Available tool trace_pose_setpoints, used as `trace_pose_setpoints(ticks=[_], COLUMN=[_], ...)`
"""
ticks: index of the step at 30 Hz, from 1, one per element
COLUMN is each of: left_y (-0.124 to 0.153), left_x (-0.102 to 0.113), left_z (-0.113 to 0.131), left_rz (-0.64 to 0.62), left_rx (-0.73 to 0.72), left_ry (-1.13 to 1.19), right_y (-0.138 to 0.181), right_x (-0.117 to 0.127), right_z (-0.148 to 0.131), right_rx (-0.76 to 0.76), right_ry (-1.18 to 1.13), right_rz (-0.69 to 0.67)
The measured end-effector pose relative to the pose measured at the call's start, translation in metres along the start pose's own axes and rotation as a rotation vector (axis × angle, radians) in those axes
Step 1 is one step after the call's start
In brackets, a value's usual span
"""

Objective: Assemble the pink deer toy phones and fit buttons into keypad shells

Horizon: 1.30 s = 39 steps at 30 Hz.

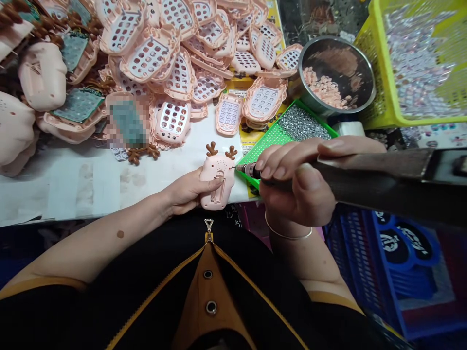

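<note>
Left forearm bare, enters from lower left, angled up toward frame centre. Left hand (188, 192) just left of centre, wrist straight, thumb stretched to the right, other fingers curled out of sight. Grip closed. Right forearm rises from lower centre-right, wrist bent. Right hand (292, 182) right of centre, fingers (277, 155) stacked and pointing left, thumb pressed in below them. Grip closed. Hands near each other, not touching.

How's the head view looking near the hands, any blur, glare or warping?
Head view: even light, left hand on the pink toy phone and right hand on the screwdriver both sharp; wide-lens warping swells the screwdriver toward the right edge; a pixelated patch hides one piece in the pile; the contents of the yellow basket look washed out.
</note>
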State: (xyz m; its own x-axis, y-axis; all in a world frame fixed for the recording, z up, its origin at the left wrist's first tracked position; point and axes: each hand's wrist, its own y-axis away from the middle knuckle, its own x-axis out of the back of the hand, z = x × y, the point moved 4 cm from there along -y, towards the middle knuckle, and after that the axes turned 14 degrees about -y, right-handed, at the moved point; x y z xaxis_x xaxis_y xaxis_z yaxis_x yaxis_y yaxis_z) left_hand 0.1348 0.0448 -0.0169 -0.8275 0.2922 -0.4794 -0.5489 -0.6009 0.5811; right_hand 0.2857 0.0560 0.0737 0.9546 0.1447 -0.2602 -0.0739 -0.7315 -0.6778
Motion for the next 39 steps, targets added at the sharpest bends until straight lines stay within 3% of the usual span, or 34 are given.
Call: trace_pose_setpoints(ticks=[10,19,26,32,39], left_y=[-0.001,-0.002,0.002,0.004,0.003], left_x=[0.002,0.006,0.009,0.01,0.012], left_z=[-0.003,-0.003,-0.006,-0.008,-0.012], left_rz=[-0.038,-0.084,-0.249,-0.392,-0.433], left_rx=[0.002,-0.011,0.028,-0.004,0.007], left_ry=[0.027,0.049,0.047,0.035,0.041], right_y=[0.005,-0.004,-0.015,-0.012,-0.011], right_x=[-0.001,-0.009,-0.001,0.011,0.017], right_z=[0.006,-0.009,-0.018,-0.009,-0.006], right_rx=[0.011,0.008,0.01,-0.048,-0.043], right_ry=[0.012,-0.062,-0.303,-0.334,-0.268], right_rz=[-0.092,0.089,0.062,0.039,0.038])
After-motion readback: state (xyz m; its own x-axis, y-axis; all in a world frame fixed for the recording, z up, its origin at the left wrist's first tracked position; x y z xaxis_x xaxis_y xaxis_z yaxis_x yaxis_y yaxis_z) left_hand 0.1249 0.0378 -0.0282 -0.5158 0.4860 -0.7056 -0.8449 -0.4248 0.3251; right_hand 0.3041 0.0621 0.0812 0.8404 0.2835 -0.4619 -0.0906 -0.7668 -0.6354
